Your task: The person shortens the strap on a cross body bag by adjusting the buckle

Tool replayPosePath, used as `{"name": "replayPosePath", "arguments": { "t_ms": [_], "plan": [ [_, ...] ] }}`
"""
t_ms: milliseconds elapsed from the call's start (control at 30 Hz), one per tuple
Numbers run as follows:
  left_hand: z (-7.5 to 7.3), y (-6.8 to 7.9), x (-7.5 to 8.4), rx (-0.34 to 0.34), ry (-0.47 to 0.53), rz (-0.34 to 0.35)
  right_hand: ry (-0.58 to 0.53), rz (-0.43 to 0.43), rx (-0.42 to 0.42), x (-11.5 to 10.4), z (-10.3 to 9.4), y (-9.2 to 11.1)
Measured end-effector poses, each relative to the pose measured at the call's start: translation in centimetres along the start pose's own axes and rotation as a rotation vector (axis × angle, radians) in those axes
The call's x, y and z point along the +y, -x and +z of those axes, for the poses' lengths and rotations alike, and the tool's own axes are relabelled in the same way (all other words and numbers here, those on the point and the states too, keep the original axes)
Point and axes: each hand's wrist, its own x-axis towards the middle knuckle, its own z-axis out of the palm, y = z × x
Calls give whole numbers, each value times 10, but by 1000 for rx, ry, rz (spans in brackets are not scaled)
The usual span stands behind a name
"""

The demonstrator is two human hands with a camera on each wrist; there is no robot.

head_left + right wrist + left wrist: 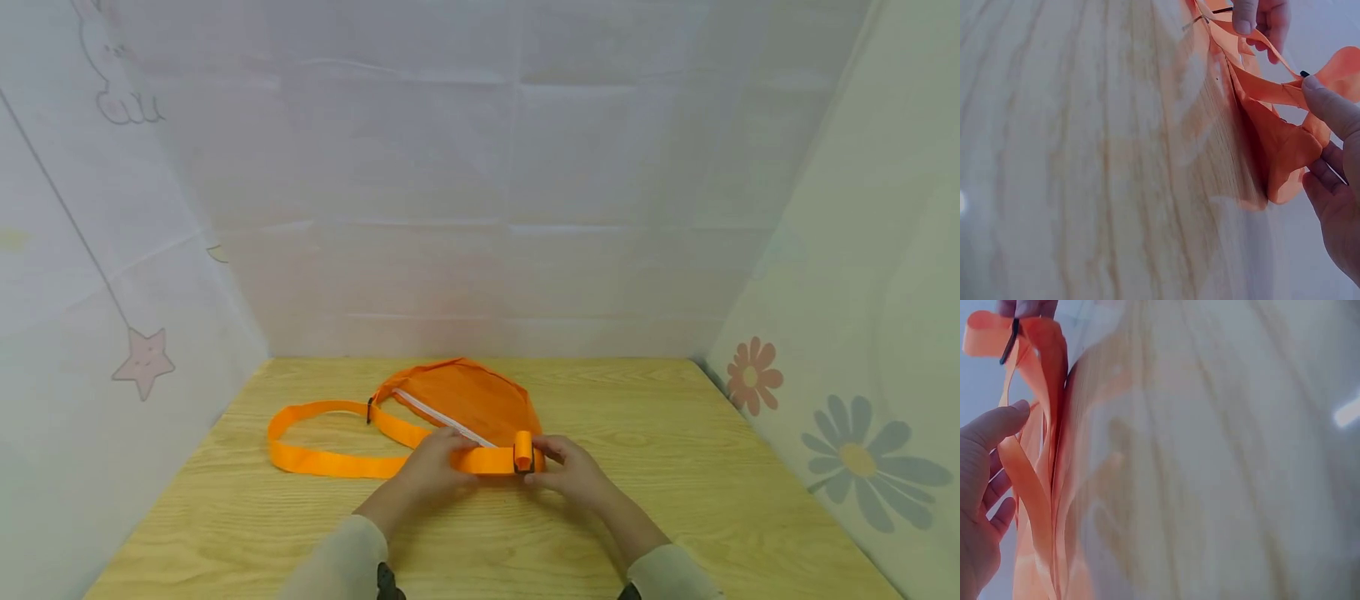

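An orange bag (468,396) with a rounded top and a white zipper (438,415) lies flat on the table. Its bright orange strap (337,465) loops out to the left and runs back along the bag's near edge. My left hand (435,468) pinches this strap between thumb and fingers, left of a black buckle (516,463). A short loop of webbing stands up through the buckle. At the buckle's right side, my right hand (577,477) holds the strap end, its thumb (1329,103) on the webbing and its fingers by the bag's corner.
The wood-grain table (675,425) extends on both sides of the bag. A black slider (370,410) sits on the strap near the bag's left side. Pale printed sheets with a star (143,363) and flowers (753,376) stand around the table's back and sides.
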Motion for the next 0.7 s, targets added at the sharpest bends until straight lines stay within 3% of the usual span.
{"name": "replayPosePath", "arguments": {
  "t_ms": [333,700],
  "plan": [
    [-20,14,-17,43,-18,57,5,0,-9,0,-3,-1],
    [-30,17,-41,74,-131,112,6,-19,-28,2,-5,-1]
  ]
}}
